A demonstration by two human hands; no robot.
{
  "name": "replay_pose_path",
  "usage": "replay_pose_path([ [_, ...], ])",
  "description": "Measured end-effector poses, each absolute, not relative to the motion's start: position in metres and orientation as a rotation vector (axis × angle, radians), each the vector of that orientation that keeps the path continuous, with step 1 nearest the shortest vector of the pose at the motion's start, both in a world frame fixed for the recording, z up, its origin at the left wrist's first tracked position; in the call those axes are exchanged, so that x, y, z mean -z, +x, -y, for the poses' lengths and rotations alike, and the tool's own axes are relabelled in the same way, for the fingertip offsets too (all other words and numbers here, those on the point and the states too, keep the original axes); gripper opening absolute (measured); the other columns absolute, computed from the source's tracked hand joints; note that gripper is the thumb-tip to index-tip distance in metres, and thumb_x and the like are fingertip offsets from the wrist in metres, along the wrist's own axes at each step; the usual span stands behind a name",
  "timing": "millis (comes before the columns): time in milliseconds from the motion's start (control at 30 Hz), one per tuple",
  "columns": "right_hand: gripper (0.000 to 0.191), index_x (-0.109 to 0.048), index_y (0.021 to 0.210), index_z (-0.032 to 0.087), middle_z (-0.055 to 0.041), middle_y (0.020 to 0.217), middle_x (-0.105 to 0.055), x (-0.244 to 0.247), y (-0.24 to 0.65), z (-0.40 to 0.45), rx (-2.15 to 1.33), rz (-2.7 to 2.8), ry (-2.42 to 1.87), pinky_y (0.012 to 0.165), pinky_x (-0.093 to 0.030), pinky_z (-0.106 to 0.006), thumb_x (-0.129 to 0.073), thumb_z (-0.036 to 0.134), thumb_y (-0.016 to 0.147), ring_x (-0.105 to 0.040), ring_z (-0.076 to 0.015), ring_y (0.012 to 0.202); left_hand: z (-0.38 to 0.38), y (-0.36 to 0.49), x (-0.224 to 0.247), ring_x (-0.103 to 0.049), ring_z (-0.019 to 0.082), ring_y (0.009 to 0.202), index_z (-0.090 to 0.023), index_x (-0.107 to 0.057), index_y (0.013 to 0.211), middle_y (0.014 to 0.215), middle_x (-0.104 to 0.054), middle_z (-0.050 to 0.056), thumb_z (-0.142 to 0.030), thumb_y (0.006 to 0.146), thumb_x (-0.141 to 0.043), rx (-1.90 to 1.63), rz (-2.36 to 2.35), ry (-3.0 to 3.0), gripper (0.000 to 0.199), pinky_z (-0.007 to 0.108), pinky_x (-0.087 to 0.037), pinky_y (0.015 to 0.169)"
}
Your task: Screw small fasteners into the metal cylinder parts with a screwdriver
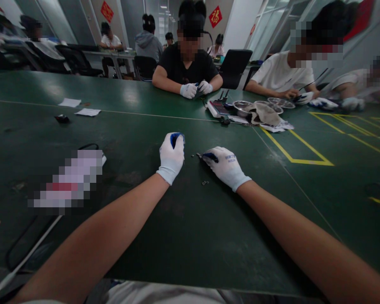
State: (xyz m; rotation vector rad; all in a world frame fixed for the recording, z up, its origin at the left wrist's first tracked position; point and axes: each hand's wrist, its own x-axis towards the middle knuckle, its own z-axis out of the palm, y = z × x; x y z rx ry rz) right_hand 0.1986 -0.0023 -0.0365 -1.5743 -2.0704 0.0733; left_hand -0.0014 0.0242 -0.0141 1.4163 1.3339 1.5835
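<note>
My left hand (172,157), in a white glove with a blue palm, hovers over the green table (164,236) with its fingers curled closed. A thin sliver of something shows at its right edge, too small to name. To the right, my right hand (224,166), gloved alike, rests low on the table with thumb and fingers drawn together. Its fingertips are at a few small dark metal rings (198,155), perhaps nuts; whether one is pinched is hidden. A single ring (192,156) lies between the hands. Nearer me is a small group of rings (205,183).
A pixelated flat object (69,179) with a cable lies at left. White papers (88,112) and a small black item (62,119) are beyond it. Metal bowls (242,108), a cloth (266,114) and a boxy device (218,108) stand at back right. Several people work around the table.
</note>
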Motion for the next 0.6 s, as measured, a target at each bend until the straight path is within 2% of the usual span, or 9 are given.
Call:
replay_pose_path([
  [600, 0.018, -0.080, 0.102, 0.022, -0.0089, 0.102, -0.079, 0.0354, 0.2058, 0.0042, -0.102, 2.100, -1.472, 0.090, -0.060, -0.042, -0.067, 0.018, 0.091, -0.075, -0.0266, 0.096, -0.0224, 0.0003, 0.0117, -0.068, 0.018, 0.078, -0.021, -0.064, 0.090, 0.081, -0.072, 0.002, -0.024, 0.099, -0.061, -1.550, -1.342, 1.448, 0.010, 0.030, -0.053, 0.079],
])
